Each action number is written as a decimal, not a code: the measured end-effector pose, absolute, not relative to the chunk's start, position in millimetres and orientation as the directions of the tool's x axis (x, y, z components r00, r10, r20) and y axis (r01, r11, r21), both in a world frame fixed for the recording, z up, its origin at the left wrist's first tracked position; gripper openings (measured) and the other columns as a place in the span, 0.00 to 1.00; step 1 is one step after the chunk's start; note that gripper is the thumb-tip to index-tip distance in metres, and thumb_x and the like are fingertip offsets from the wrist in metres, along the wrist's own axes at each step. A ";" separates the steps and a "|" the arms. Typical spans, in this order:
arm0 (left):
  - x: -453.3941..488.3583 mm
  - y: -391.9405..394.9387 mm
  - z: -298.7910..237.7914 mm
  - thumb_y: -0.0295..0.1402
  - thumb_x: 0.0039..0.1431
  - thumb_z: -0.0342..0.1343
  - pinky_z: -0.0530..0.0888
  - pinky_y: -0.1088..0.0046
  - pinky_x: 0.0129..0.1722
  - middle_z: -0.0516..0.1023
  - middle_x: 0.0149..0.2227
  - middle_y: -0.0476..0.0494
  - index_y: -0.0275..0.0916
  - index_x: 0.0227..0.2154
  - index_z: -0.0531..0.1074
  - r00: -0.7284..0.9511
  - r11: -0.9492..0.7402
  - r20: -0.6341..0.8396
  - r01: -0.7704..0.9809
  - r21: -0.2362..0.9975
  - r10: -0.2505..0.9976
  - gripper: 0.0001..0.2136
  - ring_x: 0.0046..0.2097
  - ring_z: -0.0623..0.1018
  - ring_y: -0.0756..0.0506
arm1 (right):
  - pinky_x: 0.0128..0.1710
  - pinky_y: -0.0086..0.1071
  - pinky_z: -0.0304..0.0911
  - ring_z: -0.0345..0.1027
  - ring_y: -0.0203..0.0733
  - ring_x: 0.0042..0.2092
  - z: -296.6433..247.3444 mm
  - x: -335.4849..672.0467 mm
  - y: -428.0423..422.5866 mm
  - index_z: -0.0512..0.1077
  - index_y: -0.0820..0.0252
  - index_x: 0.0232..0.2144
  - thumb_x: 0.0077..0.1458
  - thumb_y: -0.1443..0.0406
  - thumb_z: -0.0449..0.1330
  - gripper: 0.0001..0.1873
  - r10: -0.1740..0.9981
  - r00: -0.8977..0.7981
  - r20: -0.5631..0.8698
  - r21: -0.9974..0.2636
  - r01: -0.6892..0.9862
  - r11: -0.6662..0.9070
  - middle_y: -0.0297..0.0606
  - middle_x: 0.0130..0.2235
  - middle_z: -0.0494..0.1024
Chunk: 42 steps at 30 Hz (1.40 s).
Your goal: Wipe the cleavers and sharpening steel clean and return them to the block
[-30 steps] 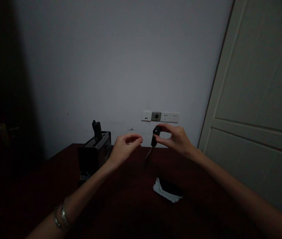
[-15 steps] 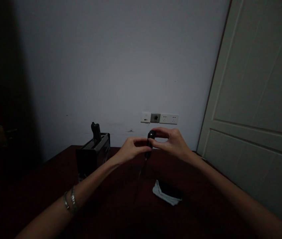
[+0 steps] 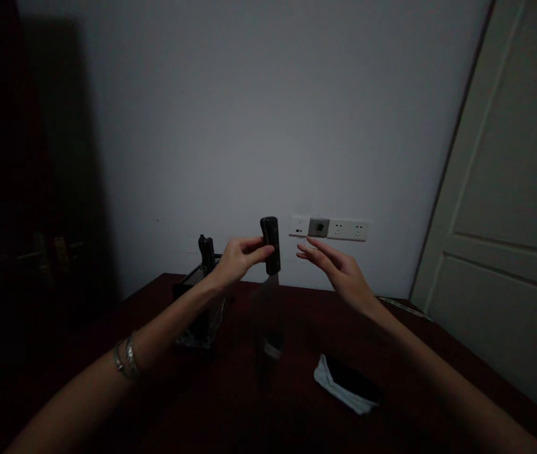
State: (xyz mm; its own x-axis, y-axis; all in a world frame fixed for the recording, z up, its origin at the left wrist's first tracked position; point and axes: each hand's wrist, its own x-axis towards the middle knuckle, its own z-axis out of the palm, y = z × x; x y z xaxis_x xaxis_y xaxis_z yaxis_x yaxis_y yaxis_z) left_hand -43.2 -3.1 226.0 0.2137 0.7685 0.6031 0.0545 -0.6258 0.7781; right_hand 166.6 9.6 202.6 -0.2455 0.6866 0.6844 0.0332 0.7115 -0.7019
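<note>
A knife (image 3: 272, 246) with a black handle hangs blade down over the table. My left hand (image 3: 240, 260) pinches its handle between thumb and fingers; the blade below is dim and blurred. To the right of the knife, apart from it, my right hand (image 3: 339, 268) is open with its fingers stretched towards the handle and nothing in them. Left of the knife, partly behind my left forearm, stands a dark knife block (image 3: 195, 296) with black handles (image 3: 206, 251) sticking up from its top.
A folded cloth (image 3: 344, 388), pale on one side and dark on the other, lies on the dark red table (image 3: 296, 328). Wall sockets (image 3: 348, 229) are behind my hands. A pale door (image 3: 509, 208) stands at the right.
My right hand has let go of the knife handle and moved away to the right, its fingers straightened. My left hand still holds the knife, now turned with its blade broader to view. The camera has shifted left.
</note>
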 end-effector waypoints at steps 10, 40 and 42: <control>-133.8 13.4 326.1 0.37 0.50 0.59 0.71 0.66 0.44 0.76 0.34 0.42 0.30 0.34 0.73 -0.126 -0.676 0.688 0.126 0.726 0.715 0.14 0.44 0.75 0.44 | 0.58 0.44 0.49 0.57 0.47 0.57 53.1 121.9 58.2 0.64 0.68 0.52 0.55 0.48 0.47 0.33 0.862 -0.365 0.351 -0.798 0.365 0.479 0.48 0.54 0.67; -243.1 105.2 303.7 0.31 0.48 0.61 0.70 0.70 0.44 0.76 0.28 0.43 0.31 0.28 0.75 -0.226 -0.597 0.611 0.132 0.791 0.759 0.07 0.34 0.75 0.50 | 0.56 0.49 0.55 0.54 0.52 0.58 -81.5 110.3 88.5 0.69 0.50 0.49 0.56 0.53 0.48 0.22 0.715 -0.578 0.392 -0.375 0.610 0.698 0.37 0.55 0.66; -244.9 106.6 301.4 0.32 0.48 0.61 0.70 0.70 0.44 0.76 0.28 0.44 0.31 0.28 0.75 -0.216 -0.608 0.621 0.131 0.783 0.754 0.08 0.34 0.75 0.50 | 0.55 0.50 0.54 0.53 0.53 0.58 -79.8 109.1 86.9 0.68 0.55 0.50 0.56 0.52 0.48 0.24 0.741 -0.550 0.386 -0.374 0.641 0.670 0.41 0.56 0.64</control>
State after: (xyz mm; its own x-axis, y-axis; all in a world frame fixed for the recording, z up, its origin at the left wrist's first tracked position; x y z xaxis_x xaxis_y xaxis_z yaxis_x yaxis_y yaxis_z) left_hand -244.9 106.6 301.4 -0.2158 0.7537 0.6208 0.1309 -0.6077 0.7833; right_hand 109.1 86.9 -79.8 -0.5498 0.7409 0.3859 0.6406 0.6704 -0.3744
